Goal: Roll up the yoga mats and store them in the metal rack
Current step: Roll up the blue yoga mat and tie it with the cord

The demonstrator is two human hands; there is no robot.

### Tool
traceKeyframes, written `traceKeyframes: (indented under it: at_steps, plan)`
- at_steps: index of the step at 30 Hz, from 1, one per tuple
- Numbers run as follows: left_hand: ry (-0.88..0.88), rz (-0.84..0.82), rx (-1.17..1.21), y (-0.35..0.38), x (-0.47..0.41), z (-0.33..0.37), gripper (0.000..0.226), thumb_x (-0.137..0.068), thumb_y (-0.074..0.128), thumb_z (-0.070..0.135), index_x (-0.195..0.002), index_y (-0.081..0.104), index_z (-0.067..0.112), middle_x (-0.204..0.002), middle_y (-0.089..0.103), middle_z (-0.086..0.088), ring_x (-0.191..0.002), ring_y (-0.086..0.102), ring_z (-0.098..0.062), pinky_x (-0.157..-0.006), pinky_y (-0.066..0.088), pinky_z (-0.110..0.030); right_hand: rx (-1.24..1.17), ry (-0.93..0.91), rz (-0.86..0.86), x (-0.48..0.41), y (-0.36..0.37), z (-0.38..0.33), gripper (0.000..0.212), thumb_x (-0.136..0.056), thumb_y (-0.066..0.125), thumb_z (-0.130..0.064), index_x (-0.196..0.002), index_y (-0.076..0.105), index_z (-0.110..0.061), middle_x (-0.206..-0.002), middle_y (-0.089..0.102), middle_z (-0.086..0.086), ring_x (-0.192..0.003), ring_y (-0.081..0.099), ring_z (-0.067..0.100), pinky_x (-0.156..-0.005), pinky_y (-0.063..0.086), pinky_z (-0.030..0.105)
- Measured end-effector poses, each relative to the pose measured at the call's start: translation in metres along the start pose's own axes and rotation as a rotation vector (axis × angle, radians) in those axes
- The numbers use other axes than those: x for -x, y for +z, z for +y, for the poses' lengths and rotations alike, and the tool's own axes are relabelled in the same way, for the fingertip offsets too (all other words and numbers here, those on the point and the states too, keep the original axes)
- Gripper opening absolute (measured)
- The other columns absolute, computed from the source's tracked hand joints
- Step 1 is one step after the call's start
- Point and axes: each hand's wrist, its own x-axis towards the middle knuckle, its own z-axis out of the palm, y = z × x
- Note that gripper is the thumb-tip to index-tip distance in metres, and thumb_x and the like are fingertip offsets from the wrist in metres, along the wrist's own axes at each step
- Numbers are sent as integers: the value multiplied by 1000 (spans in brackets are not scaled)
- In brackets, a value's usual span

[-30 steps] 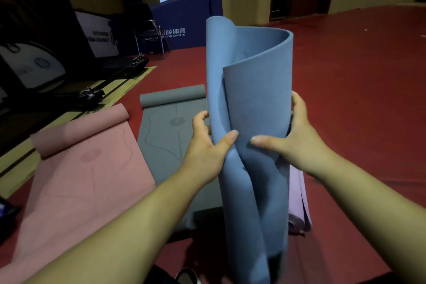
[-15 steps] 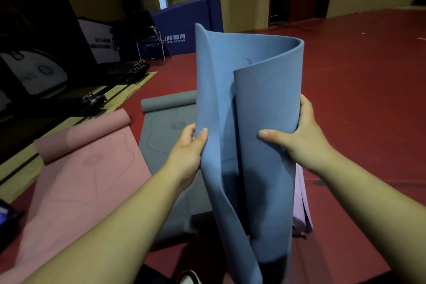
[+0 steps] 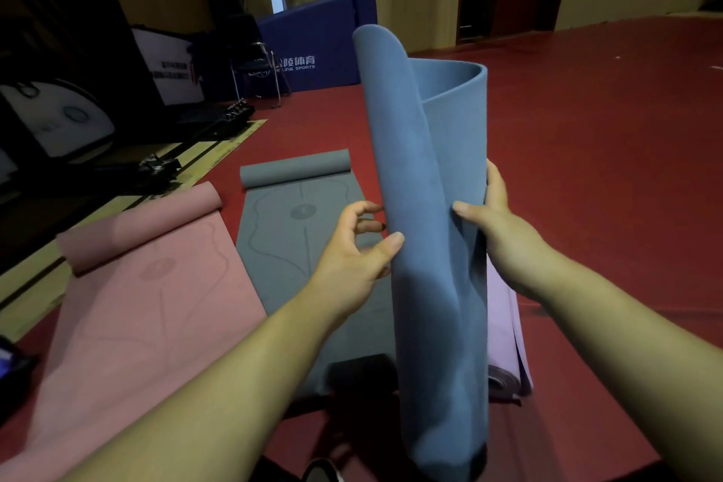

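A blue yoga mat [image 3: 422, 176] stands upright in front of me as a loose roll, its outer flap wrapped over the front. My left hand [image 3: 354, 246] is at the roll's left side, thumb pressed on the flap and fingers curled beside it. My right hand [image 3: 495, 223] grips the roll's right side, thumb across the front and fingers behind. On the red floor lie a grey mat [image 3: 297, 223] and a pink mat [image 3: 156, 286], each mostly unrolled with a rolled far end. A lilac mat [image 3: 506, 329] lies partly hidden behind the blue roll. No metal rack is recognisable.
Red floor [image 3: 606, 168] stretches to the right and back. A blue padded structure [image 3: 313, 51] with white lettering and a chair stand at the back. Dark equipment [image 3: 58, 121] and a yellow strip border the left side. A shoe tip [image 3: 324, 472] shows at the bottom.
The blue mat's outer flap has closed over the front, making the roll tighter. My left hand moved from the flap's edge to the roll's left side; my right hand kept its hold.
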Motion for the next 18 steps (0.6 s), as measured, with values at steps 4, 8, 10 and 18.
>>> traceKeyframes:
  at_steps: [4, 8, 10, 18]
  plan:
    - [8, 94, -106, 2, -4, -6, 54, -84, 81, 32, -123, 44, 39, -128, 53, 6, -82, 65, -7, -67, 58, -29, 93, -7, -99, 7, 1, -1, 118, -62, 81, -45, -154, 7, -41, -149, 42, -20, -132, 49, -2, -99, 48, 22]
    - [2, 107, -104, 3, -9, -10, 75, -80, 85, 31, -134, 35, 41, -124, 57, 9, -81, 69, -3, -62, 54, -19, 284, -24, -147, 11, 1, -3, 138, -52, 91, -42, -154, -2, -43, -152, 35, -24, -137, 41, -5, -110, 42, 26]
    - [31, 90, -132, 2, -12, -8, 79, -74, 88, 34, -133, 36, 39, -117, 58, 10, -78, 67, 1, -64, 53, -17, 303, -40, -152, 10, -2, -4, 139, -54, 93, -38, -157, 1, -36, -153, 36, -21, -139, 40, -3, -114, 40, 32]
    - [149, 43, 91, -12, -28, 21, 99, -54, 85, 37, -136, 31, 29, -133, 59, 2, -112, 66, -4, -84, 56, -24, 337, -46, -223, 9, 5, -5, 126, -64, 95, -20, -158, 12, -31, -145, 47, -26, -131, 49, -7, -105, 46, 21]
